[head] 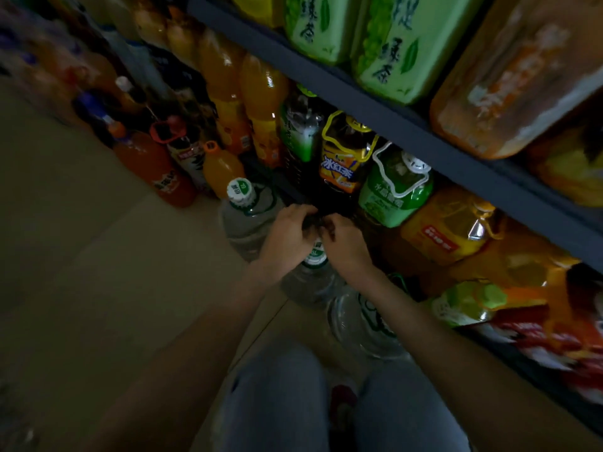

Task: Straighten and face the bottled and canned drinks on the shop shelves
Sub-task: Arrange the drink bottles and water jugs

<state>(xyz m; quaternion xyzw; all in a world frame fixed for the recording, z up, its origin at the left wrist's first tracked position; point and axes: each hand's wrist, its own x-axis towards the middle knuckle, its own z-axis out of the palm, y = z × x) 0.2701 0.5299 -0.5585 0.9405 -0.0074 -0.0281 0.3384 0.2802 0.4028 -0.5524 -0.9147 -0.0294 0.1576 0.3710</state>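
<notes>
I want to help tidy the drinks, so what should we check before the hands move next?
1. The left hand and right hand meet over the water jug: ok.
2. What they grip, dark and blurred: cannot tell.
3. The second water jug beside it is upright, cap on: ok.
4. The iced tea bottle shows its label: ok.
5. Bare floor on the left for shifting: ok.
</notes>
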